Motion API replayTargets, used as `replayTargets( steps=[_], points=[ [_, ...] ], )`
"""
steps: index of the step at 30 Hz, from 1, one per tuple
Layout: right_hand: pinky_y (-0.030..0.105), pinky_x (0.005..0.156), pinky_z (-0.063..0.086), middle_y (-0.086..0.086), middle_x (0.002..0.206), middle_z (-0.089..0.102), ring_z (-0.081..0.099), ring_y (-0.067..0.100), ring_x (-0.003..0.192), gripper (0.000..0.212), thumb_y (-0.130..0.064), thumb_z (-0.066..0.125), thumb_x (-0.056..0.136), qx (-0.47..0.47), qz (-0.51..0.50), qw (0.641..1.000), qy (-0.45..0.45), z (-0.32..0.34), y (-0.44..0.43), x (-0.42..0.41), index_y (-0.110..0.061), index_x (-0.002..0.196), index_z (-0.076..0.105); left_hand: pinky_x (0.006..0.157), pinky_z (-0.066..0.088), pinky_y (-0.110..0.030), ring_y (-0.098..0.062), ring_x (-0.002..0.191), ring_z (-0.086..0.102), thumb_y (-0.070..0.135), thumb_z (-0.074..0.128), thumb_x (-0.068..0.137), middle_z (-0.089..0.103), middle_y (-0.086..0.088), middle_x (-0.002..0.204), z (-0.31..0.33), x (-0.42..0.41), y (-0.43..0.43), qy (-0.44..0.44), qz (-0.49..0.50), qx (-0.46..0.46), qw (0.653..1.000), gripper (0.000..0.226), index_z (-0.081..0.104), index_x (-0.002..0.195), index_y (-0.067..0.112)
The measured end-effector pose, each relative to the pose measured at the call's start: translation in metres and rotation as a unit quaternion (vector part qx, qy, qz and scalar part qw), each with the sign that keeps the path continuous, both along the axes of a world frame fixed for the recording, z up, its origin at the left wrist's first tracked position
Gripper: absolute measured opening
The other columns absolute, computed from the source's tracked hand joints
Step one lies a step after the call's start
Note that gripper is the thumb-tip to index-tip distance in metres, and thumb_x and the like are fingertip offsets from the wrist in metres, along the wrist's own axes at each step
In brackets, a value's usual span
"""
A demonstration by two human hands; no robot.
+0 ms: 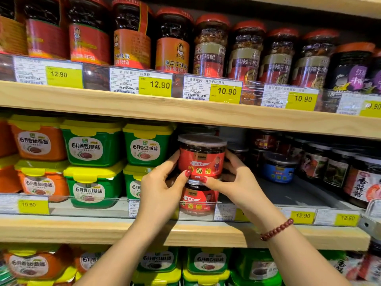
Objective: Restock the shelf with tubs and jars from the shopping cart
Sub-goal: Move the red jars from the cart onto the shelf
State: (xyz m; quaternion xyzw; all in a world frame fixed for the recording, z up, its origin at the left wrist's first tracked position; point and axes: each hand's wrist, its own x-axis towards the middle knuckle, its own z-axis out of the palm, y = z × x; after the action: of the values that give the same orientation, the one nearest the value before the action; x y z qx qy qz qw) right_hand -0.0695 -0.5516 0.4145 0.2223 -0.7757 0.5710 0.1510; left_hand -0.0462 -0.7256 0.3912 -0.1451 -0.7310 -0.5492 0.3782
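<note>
A red-labelled jar [201, 156] with a clear plastic lid sits stacked on a matching red jar [199, 200] on the middle shelf [82, 230]. My left hand [160, 186] grips the upper jar's left side, thumb at its lower front edge. My right hand [237, 179] grips its right side, thumb at the bottom rim. Both arms reach up from below; a red bead bracelet [276, 230] is on the right wrist. The shopping cart is not in view.
Green tubs [93, 145] and orange tubs [40, 141] with yellow lids are stacked to the left. A blue-labelled jar [278, 168] and dark jars [334, 168] stand to the right, with a bare shelf patch [299, 193] in front. Tall sauce jars [210, 46] fill the upper shelf.
</note>
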Motion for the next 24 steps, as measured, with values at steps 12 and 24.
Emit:
replayTargets(
  steps=[12, 24],
  points=[
    [0.031, 0.095, 0.052, -0.014, 0.121, 0.061, 0.060, 0.002, 0.110, 0.072, -0.033, 0.081, 0.071, 0.051, -0.031, 0.998, -0.002, 0.003, 0.008, 0.011, -0.033, 0.134, 0.045, 0.095, 0.050, -0.031, 0.003, 0.110, 0.057, 0.018, 0.070, 0.082, 0.063, 0.013, 0.120, -0.003, 0.006, -0.008, -0.019, -0.021, 0.006, 1.000, 0.043, 0.060, 0.122, 0.030],
    [0.013, 0.089, 0.038, -0.031, 0.115, 0.059, 0.051, -0.010, 0.113, 0.043, -0.064, 0.057, 0.073, 0.089, -0.349, 0.929, 0.082, -0.073, 0.101, 0.132, -0.045, 0.112, 0.060, 0.097, 0.038, -0.013, 0.002, 0.116, 0.051, 0.029, 0.059, 0.083, 0.060, 0.015, 0.120, -0.033, 0.052, 0.081, 0.122, -0.166, -0.117, 0.971, 0.034, 0.063, 0.116, 0.022]
  ],
)
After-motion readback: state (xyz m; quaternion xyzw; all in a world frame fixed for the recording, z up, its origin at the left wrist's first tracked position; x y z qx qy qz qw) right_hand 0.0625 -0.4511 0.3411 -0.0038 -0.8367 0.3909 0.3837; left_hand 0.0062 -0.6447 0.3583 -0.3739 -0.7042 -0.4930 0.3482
